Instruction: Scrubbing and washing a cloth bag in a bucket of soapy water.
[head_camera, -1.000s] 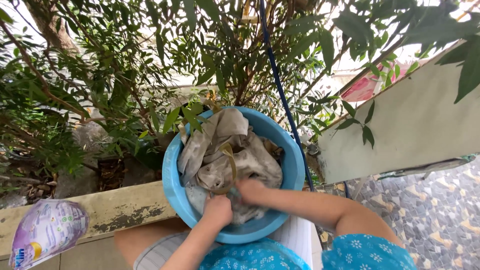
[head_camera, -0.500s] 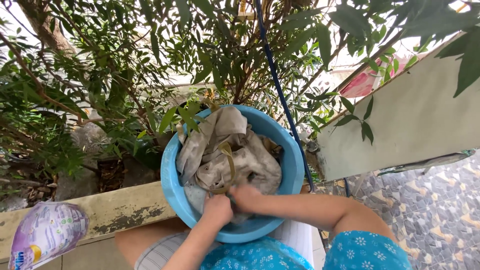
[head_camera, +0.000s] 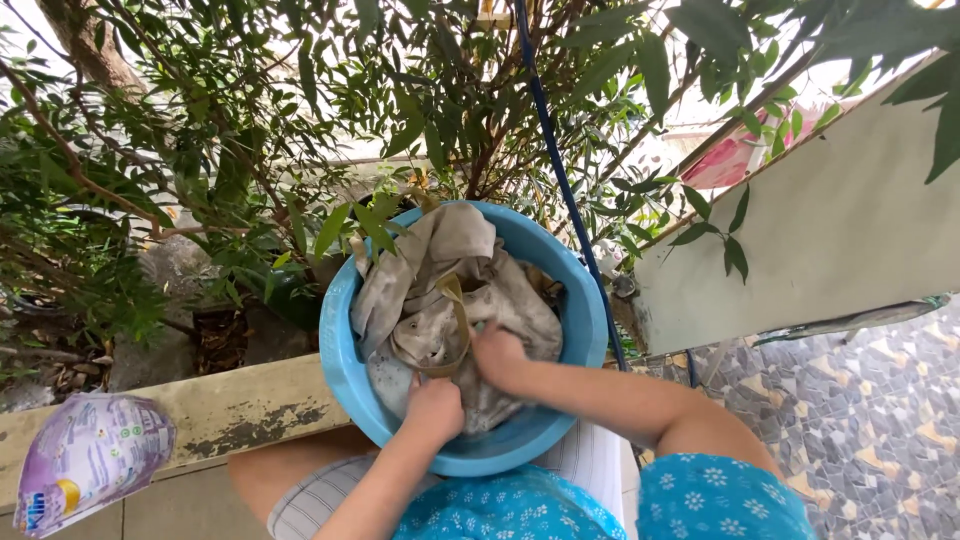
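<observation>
Left hand (head_camera: 434, 407) fisted on grey cloth (head_camera: 450, 310) in blue basin (head_camera: 340, 340); right hand (head_camera: 497, 355) curled, gripping same cloth

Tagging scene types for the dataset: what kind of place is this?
Most likely a home's outdoor yard or patio used for hand laundry. Leafy shrubs grow behind a low concrete ledge, the floor is mosaic tile, and both hands work wet cloth in a blue basin.
</observation>
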